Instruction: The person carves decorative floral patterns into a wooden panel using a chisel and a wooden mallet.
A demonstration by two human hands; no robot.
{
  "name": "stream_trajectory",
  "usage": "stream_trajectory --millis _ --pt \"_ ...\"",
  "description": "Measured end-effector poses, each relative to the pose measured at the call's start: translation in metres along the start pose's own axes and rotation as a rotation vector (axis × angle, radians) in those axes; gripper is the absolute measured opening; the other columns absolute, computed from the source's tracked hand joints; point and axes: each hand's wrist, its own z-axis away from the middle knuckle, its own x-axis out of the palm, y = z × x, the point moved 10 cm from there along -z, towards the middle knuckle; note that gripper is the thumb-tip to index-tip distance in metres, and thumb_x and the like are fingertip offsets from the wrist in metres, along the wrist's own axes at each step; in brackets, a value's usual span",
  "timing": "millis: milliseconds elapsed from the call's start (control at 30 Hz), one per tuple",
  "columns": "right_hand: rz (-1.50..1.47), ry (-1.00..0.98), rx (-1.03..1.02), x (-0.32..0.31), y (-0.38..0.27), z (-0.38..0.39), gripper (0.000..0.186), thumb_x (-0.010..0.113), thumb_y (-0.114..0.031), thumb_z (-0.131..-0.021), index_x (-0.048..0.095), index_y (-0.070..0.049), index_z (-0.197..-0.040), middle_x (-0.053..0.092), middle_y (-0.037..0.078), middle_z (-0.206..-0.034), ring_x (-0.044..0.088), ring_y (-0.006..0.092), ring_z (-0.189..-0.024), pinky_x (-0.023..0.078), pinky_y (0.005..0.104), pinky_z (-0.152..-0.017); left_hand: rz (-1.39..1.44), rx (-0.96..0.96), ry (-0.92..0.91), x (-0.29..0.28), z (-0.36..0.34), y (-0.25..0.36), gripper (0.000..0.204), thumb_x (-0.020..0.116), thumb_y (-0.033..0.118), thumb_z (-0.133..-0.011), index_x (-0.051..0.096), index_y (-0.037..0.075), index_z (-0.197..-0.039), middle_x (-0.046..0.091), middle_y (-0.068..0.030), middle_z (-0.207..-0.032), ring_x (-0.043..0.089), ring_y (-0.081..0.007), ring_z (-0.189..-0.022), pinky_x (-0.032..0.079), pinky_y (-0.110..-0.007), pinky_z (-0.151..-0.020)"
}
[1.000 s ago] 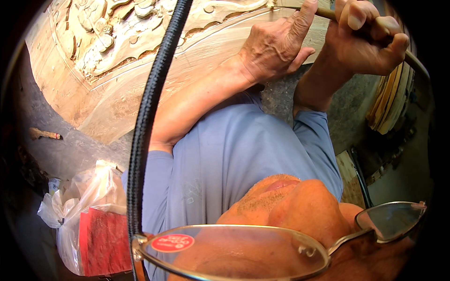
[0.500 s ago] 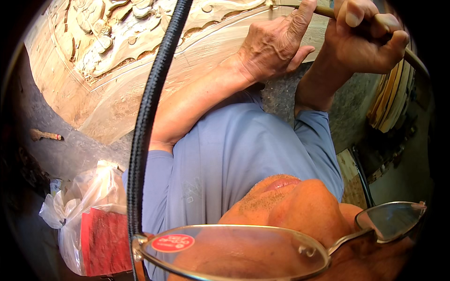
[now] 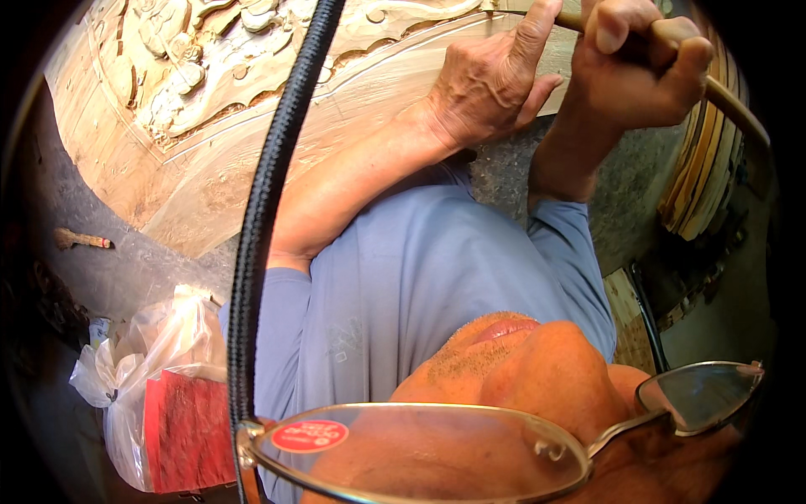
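Note:
A carving chisel [image 3: 571, 20] with a thin dark blade and a long wooden handle lies across the top right, its tip on the carved wooden panel [image 3: 336, 109]. My right hand [image 3: 642, 71] is wrapped round the handle, which sticks out behind the fist to the right. Over the front of the chisel, near where blade meets handle, lies a finger of my left hand [image 3: 491, 84]; another digit points away, apart from the tool. Raised scrolls and leaf shapes cover the panel's upper part, bordered by a line. Some left fingertips are hidden.
Curved wooden boards [image 3: 705, 160] stand stacked at the right. A clear plastic bag [image 3: 138, 370] with a red sheet [image 3: 193, 428] sits lower left. A small brush-like object [image 3: 82, 240] lies on the grey surface. A black braided cord [image 3: 273, 168] crosses the view.
My right hand has shifted slightly left, and the rear of the chisel handle has swung with it. My left hand stays almost in place on the chisel.

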Motion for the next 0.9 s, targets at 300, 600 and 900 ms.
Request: stream_trajectory --millis 300,600,900 --pt "0.01 -0.264 -0.105 0.033 -0.025 0.029 0.068 0.034 -0.069 -0.104 0.036 -0.009 -0.073 0.059 0.025 -0.066 0.04 0.0172 -0.042 0.026 0.031 -0.041 0.015 0.174 0.229 -0.007 0.009 0.001 0.081 0.072 0.011 -0.079 0.037 -0.009 -0.15 0.065 -0.0209 -0.094 0.067 -0.0359 -0.073 0.056 -0.045 -0.064" --pt "-0.131 -0.292 0.072 0.036 0.003 0.021 0.071 0.033 -0.075 -0.102 0.032 -0.011 -0.071 0.058 0.024 -0.067 0.03 0.0155 -0.043 0.023 0.0302 -0.045 0.041 0.034 0.155 -0.008 0.02 -0.017 0.083 0.072 0.008 -0.079 0.036 -0.01 -0.151 0.068 -0.0224 -0.1 0.07 -0.0357 -0.079 0.058 -0.044 -0.07" --pt "-0.158 -0.274 0.131 0.032 0.013 0.021 0.069 0.033 -0.073 -0.102 0.031 -0.012 -0.07 0.058 0.024 -0.066 0.03 0.0152 -0.043 0.023 0.0301 -0.045 0.007 0.022 0.195 -0.012 0.022 -0.017 0.085 0.075 0.017 -0.082 0.035 -0.008 -0.152 0.071 -0.0178 -0.104 0.071 -0.0247 -0.073 0.055 -0.036 -0.058"
